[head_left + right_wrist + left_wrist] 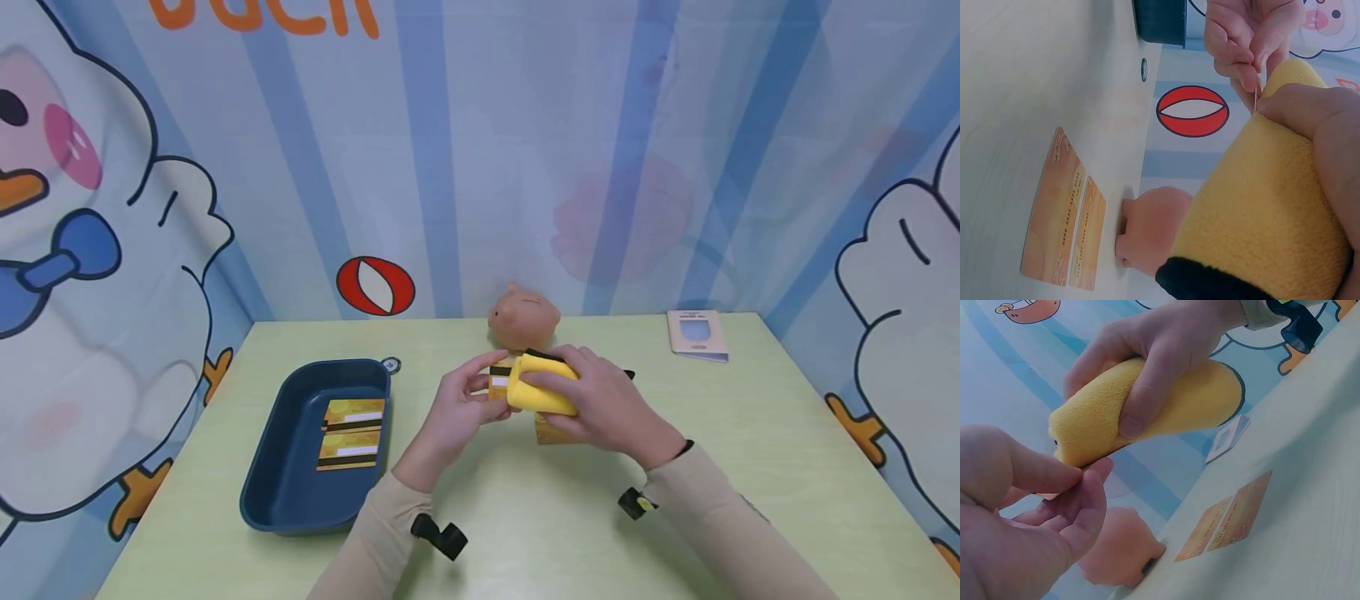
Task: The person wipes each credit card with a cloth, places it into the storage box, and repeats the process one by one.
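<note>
In the head view my left hand [459, 408] pinches a gold bank card [498, 382] with a black stripe and a white strip. My right hand [603, 402] grips a soft yellow plush piece [543, 396] with black trim, its thumb across the side. One end of the plush overlaps the card, hiding part of it; the left wrist view shows that end right at the left fingertips [1100, 467]. Beneath the hands, two gold cards [1054, 209] lie side by side on the table, mostly covered by the right hand in the head view.
A dark blue tray [266, 467] with two gold bank cards [347, 450] stands to the left. Beside its far corner lies a small round disc [391, 365]. A pink piggy bank [523, 319] sits at the back, and a pale booklet [697, 335] lies at the back right.
</note>
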Demonstrator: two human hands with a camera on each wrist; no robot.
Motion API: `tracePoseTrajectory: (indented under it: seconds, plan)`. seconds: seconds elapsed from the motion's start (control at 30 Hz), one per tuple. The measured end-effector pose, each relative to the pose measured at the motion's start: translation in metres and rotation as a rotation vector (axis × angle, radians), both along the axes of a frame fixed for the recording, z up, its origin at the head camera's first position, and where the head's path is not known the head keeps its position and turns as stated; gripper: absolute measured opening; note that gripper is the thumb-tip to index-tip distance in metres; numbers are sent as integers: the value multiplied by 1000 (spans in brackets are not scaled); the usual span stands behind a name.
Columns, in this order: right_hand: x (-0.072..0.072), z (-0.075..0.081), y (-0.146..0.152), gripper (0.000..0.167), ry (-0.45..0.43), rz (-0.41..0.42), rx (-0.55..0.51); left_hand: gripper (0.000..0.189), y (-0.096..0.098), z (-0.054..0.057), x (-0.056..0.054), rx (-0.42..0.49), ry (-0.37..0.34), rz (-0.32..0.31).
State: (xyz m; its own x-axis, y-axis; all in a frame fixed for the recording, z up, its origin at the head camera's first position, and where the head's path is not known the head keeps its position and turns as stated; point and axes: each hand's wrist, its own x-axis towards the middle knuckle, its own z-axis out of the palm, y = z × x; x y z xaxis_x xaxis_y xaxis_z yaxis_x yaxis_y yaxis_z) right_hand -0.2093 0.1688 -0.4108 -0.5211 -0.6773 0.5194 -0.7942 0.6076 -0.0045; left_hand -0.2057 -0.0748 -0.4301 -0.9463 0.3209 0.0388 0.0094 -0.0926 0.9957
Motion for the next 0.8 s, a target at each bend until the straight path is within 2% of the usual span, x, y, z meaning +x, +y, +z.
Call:
tracePoseTrajectory:
  seconds: [0.27,0.8]
  plan:
    - [0,-1,7,50,-36,-12,-40,65,-3,4,0,-19,-25,28]
    - [-1,-3,23,52,-53,-41,-54,67,-7,13,4,-23,-16,86]
